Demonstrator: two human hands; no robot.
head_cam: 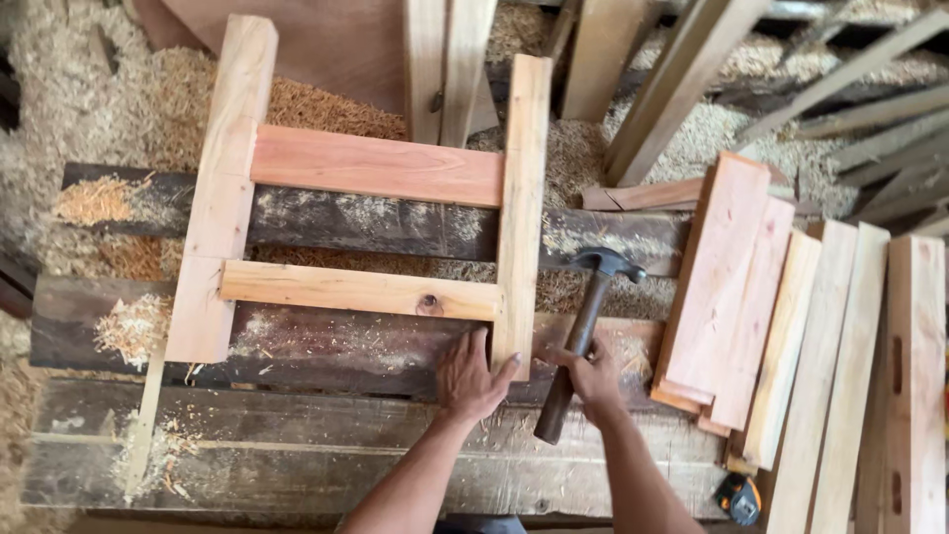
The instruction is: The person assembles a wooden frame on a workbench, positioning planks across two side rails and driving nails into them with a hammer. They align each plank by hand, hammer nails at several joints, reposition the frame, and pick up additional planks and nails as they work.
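A pale wooden frame lies flat on a dark workbench: two long uprights joined by two cross rails. My left hand presses on the near end of the right upright, fingers spread around it. My right hand grips the dark wooden handle of a claw hammer. Its metal head is raised just right of that upright.
A stack of cut boards leans at the right, with longer mortised pieces beyond. Wood shavings cover the floor behind the bench. More timber stands at the back. A small orange and black tool lies at the bench's right corner.
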